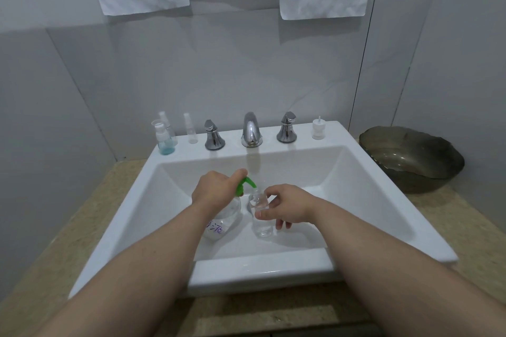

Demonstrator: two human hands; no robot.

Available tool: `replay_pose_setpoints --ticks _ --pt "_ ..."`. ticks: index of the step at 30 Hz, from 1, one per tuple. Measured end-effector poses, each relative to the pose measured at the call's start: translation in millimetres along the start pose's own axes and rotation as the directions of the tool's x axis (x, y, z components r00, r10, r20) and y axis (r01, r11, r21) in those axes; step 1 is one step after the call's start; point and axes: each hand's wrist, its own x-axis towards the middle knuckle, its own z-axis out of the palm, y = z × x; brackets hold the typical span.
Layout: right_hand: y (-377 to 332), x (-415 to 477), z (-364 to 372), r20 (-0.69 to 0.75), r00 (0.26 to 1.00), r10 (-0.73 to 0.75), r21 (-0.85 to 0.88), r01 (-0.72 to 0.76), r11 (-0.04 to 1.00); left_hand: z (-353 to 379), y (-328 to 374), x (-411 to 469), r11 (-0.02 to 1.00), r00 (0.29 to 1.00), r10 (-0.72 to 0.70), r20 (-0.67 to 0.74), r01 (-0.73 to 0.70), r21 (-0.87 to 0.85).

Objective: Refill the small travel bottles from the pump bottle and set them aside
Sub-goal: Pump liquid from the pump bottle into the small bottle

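Observation:
Over the white sink (pixel 369 200), my left hand (pixel 213 190) grips the neck of a clear pump bottle (pixel 221 223) with a green pump head (pixel 246 185) and a handwritten label; a finger lies on top of the pump. The green nozzle points at the open mouth of a small clear travel bottle (pixel 261 217), which my right hand (pixel 287 206) pinches near its top. Both bottles hang tilted above the basin. A capped travel bottle (pixel 164 139) with blue liquid stands on the sink's back ledge at the left, beside two clear spray bottles (pixel 190 128).
A chrome faucet (pixel 251 130) with two handles (pixel 213 135) (pixel 287 128) stands on the back ledge. A loose white pump cap (pixel 318 128) sits at the ledge's right end. A dark glass bowl (pixel 410 159) rests on the beige counter (pixel 451 227) to the right.

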Motion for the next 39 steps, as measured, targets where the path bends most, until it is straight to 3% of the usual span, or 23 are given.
replay_pose_setpoints --ticks 15,39 --pt "-0.2 -1.3 -0.7 0.014 1.000 -0.004 -0.018 0.004 1.000 -6.5 -10.0 0.7 0.994 0.999 0.021 0.034 -0.018 -0.112" --pt "1.4 0.4 0.4 0.003 1.000 -0.003 -0.015 0.003 1.000 0.1 0.1 -0.5 1.000 1.000 0.006 -0.011 -0.006 0.006"
